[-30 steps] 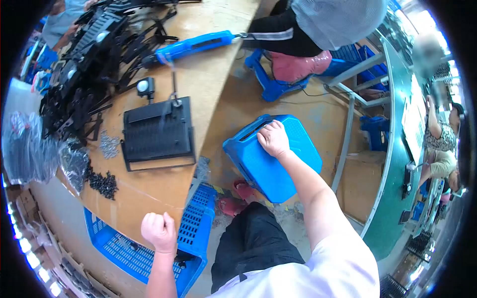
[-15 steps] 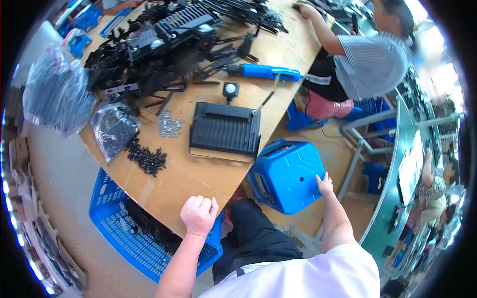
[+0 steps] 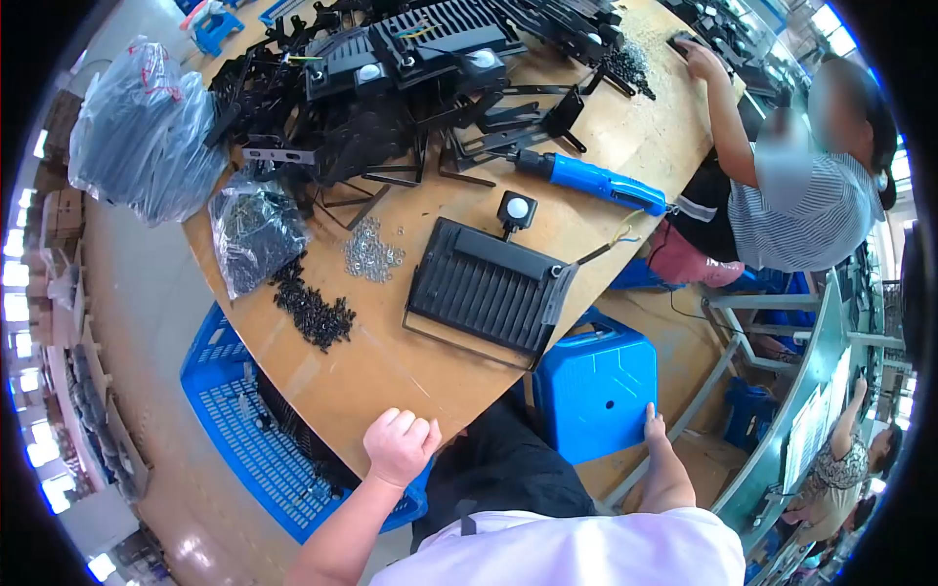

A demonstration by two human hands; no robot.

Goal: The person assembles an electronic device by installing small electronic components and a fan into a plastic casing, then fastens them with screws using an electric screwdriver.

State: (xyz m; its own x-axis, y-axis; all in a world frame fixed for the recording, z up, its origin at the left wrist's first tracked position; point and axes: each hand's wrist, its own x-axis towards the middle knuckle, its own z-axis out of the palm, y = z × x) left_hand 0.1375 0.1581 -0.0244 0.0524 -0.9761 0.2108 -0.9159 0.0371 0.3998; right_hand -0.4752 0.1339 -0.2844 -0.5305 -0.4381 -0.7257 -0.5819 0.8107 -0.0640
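Observation:
My left hand (image 3: 402,446), closed in a fist with nothing showing from it, is at the near edge of the wooden table (image 3: 322,391). On my other side, my right hand (image 3: 656,427) grips the edge of a blue plastic stool (image 3: 598,386); its thumb lies on top and the other fingers are mostly hidden. A black floodlight (image 3: 489,291) with a ribbed back, a bracket and a small sensor (image 3: 517,210) lies on the table ahead. Beyond it rests a blue electric screwdriver (image 3: 606,183). Left of the floodlight are black screws (image 3: 315,305) and silver washers (image 3: 372,252).
Black brackets and more floodlights (image 3: 445,49) are piled at the back. Plastic bags (image 3: 147,137) sit along the left edge. A blue crate (image 3: 254,439) stands below the table on the left. A seated co-worker (image 3: 801,205) is at the right, near a green workbench (image 3: 811,381).
My view has shifted, so the table items appear lower and further right. The stool sits closer to my legs and the table, with my right hand still at its edge. The left fist stays at the table edge.

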